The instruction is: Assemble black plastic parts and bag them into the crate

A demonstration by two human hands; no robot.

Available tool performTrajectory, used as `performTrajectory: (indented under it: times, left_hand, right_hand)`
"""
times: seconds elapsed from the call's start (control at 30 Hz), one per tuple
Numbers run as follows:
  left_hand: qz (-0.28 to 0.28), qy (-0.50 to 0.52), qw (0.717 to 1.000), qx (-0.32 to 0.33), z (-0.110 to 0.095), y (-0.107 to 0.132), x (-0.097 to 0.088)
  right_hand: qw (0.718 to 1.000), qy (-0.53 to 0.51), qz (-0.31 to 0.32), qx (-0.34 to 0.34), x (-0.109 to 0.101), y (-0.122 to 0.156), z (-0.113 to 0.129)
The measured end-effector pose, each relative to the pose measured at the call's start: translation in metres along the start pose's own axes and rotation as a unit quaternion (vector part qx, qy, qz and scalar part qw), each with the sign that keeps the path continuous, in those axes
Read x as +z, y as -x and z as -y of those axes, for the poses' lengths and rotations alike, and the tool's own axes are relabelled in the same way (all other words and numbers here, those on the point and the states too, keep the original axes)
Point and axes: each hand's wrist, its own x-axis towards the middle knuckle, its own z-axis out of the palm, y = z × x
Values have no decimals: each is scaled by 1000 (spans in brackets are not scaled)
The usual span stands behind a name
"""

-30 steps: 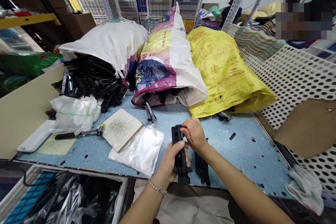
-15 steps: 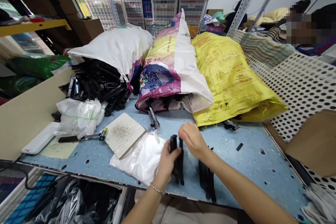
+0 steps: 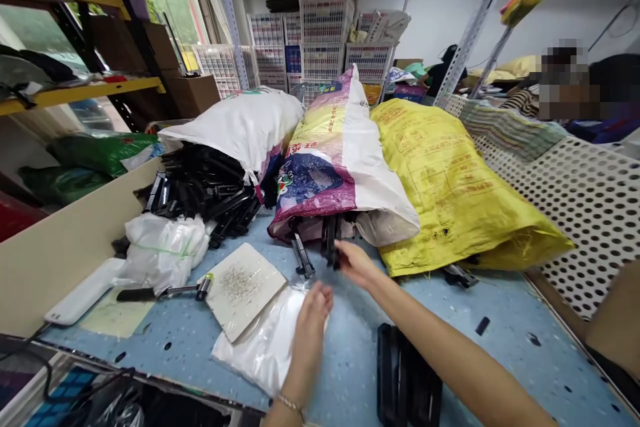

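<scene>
My right hand [image 3: 354, 261] reaches forward to the mouth of the purple and white sack [image 3: 334, 160]. Its fingertips pinch a black plastic part [image 3: 330, 240] that stands at the sack's opening. My left hand [image 3: 311, 320] hovers lower and to the left with fingers stretched out and nothing in it. It is above the edge of a clear plastic bag [image 3: 265, 343]. A stack of black parts [image 3: 405, 377] lies on the blue table [image 3: 500, 360] by my right forearm. Another black part [image 3: 303, 259] lies loose in front of the sack.
A white sack [image 3: 240, 127] spills a heap of black parts [image 3: 205, 190] at left. A yellow sack [image 3: 450, 180] lies at right beside a perforated white panel [image 3: 575, 193]. A small hammer [image 3: 160, 292], a board with tiny pieces [image 3: 243, 283] and a white bundle [image 3: 163, 250] lie at left.
My left hand has let go of the black part and opened. My right hand has moved forward to the sack's mouth. The view has tilted upward.
</scene>
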Motion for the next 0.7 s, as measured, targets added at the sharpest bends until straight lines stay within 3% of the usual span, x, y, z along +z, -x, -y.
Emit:
performTrajectory:
  times: [0.07,0.13,0.17,0.23,0.3,0.37,0.43,0.47,0.53,0.6,0.67,0.7]
  left_hand:
    - [40,96,994,-42,-20,-9,2]
    - [91,122,985,-80,-33,-8,8]
    - [101,115,985,-79,-36,-5,12]
    - [96,81,991,-50,-36,7,19]
    - [92,39,994,-36,-33,21,26]
    - [107,15,992,-65,-28,33,31]
    - [117,20,988,-101,-24,41,36]
    - [110,29,987,-114,-23,42,38]
    - [76,51,988,-127,-22,42,39]
    - [41,70,988,-130,-25,38,37]
    - [18,90,988,-127,-28,34,33]
    - [14,98,987,-127,-30,31,31]
  right_hand:
    - [998,-7,63,13,-8,42,-23]
    - [989,37,141,18,-16,77,-38]
    - [987,78,141,-6,-21,90,-41]
    - [974,182,66,-118,-29,105,-38]
    - [917,283,-31,-280,-34,108,-27]
    - [827,368,-67,-421,-35,103,-15]
    - [745,428,-73,-506,-34,95,-5]
    - [720,448,-78,-523,-32,92,-2]
    - [710,473,-89,-514,-30,91,1]
    - [732,472,-86,-483,-27,99,-3]
    - [744,456,-50,-487,-25,117,-13]
    - [736,452,-25,-504,-24,127,-20]
